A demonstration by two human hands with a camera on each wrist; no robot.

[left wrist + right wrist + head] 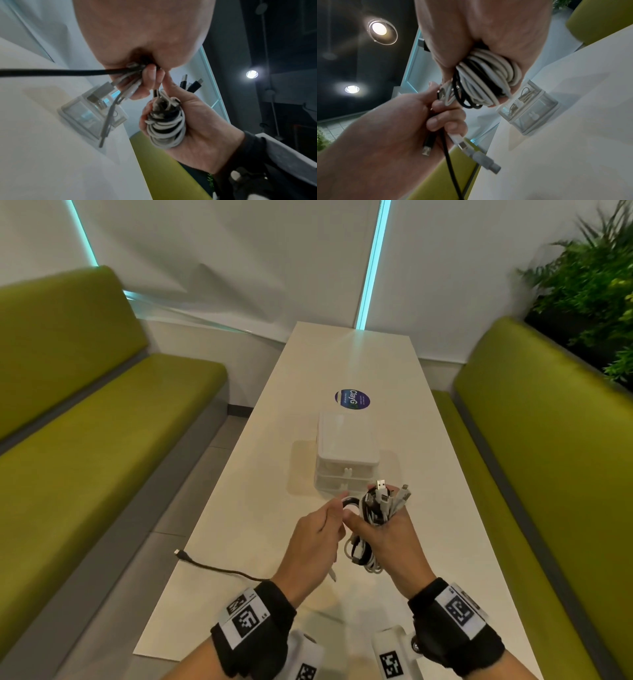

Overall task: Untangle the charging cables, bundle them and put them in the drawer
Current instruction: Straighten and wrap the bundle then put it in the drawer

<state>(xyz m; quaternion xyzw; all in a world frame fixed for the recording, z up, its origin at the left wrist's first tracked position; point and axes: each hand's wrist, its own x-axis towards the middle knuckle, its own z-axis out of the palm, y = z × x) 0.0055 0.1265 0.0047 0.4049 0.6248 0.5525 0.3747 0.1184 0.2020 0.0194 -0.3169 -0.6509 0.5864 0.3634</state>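
My right hand (pixel 394 539) grips a coiled bundle of white and black charging cables (pixel 375 513), plug ends sticking up above the fist; the coil (pixel 488 81) fills the right wrist view. Just left of it, my left hand (pixel 329 529) pinches several loose cable ends (pixel 123 83) and a black cable (pixel 219 568) that trails left across the table, its plug near the left edge. The small clear drawer unit (pixel 346 460) stands just beyond both hands. Its drawers look closed, and cables show inside it (pixel 529 106).
The long white table (pixel 260 474) carries a round blue sticker (pixel 352 399) beyond the drawer unit. Green benches (pixel 85 440) run along both sides, with plants (pixel 589 285) at the far right. The table's left edge lies close to the trailing plug.
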